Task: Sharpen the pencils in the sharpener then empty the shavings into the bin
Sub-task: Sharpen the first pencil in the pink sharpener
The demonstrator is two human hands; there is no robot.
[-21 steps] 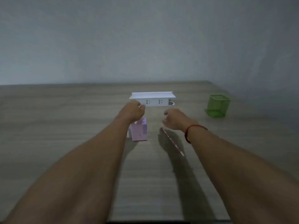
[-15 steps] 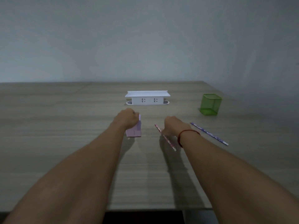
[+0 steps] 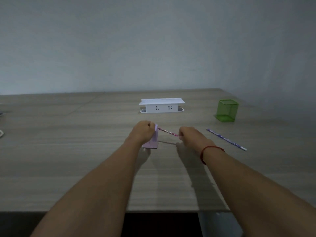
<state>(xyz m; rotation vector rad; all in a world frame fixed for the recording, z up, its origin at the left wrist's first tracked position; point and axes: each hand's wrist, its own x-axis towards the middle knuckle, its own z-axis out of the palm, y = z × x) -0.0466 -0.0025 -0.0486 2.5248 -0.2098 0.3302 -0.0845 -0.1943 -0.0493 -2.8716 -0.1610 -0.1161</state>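
We are sharpening, both hands busy.
On the wooden table (image 3: 85, 159), the green mesh bin (image 3: 227, 110) stands far right; our left hand (image 3: 142, 132) clamps the light, probably skid-prone pink sharpener (image 3: 153, 143), and our right hand (image 3: 189, 136) pinches the stiff, slender red pencil (image 3: 168, 132) by its rear, tip at the sharpener's top.
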